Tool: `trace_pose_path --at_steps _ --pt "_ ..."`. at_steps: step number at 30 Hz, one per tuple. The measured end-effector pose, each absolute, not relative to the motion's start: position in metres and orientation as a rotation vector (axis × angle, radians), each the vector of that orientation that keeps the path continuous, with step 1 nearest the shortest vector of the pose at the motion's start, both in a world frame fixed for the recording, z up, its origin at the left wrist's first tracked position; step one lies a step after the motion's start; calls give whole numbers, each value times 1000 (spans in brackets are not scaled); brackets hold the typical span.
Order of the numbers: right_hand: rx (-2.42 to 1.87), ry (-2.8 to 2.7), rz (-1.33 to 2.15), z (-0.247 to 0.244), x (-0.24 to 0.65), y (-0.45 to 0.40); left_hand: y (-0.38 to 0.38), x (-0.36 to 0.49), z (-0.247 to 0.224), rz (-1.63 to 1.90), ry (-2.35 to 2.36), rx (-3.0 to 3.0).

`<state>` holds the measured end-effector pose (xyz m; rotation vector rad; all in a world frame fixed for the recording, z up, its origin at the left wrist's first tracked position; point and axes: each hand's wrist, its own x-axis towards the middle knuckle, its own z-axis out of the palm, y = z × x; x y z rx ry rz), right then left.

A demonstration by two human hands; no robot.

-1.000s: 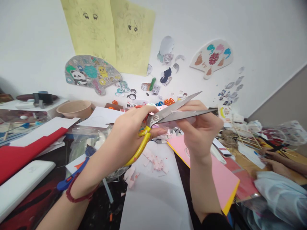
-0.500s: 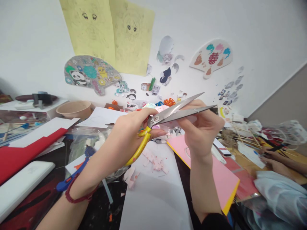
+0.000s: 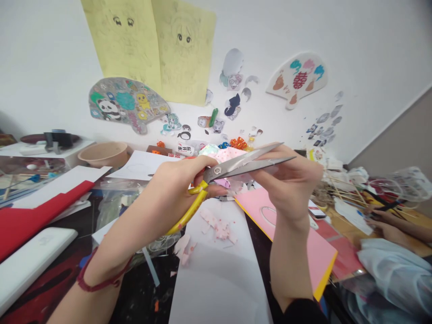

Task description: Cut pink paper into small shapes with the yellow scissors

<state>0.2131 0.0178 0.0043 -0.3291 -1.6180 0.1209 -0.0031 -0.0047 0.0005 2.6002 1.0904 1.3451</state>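
Note:
My left hand (image 3: pixel 180 182) is wrapped round the yellow handles of a pair of scissors (image 3: pixel 232 167). Their metal blades point right, a little apart, and pass in front of my right hand (image 3: pixel 290 184). That hand is closed, fingers bent behind the blades. What it pinches is mostly hidden; a pale, thin edge seems to show below the blades. Beneath both hands, pink paper scraps (image 3: pixel 219 226) lie on a long white sheet (image 3: pixel 219 279).
Right of the white sheet lies a pink card (image 3: pixel 313 252) with a yellow edge. A red sheet (image 3: pixel 40 216) and a white box-like block (image 3: pixel 37 265) are at left. A bowl (image 3: pixel 104 155) stands behind. Another person's hand (image 3: pixel 384 229) shows at far right.
The scissors have shifted slightly left and down in my left hand, and the gap between the blade tips has narrowed. My right hand has moved a little to the right.

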Motion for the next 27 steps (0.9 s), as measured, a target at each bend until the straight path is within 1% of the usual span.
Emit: trace_pose_path --at_steps 7,10,13,17,21,27 --pt "-452 -1635 132 6 215 12 -4 -7 3 1292 1069 2517" --pt "-498 -1630 202 6 213 13 0 -3 3 1427 1007 2274" --pt "-534 -1579 360 4 206 16 2 10 0 1550 856 1913" --pt "-502 -1517 531 -2 194 20 0 28 -5 1543 719 1554" --pt "-581 -1560 614 -2 194 21 0 32 -7 1615 681 1558" --pt "-729 -1753 787 1 214 22 3 26 -10 1797 806 1720"
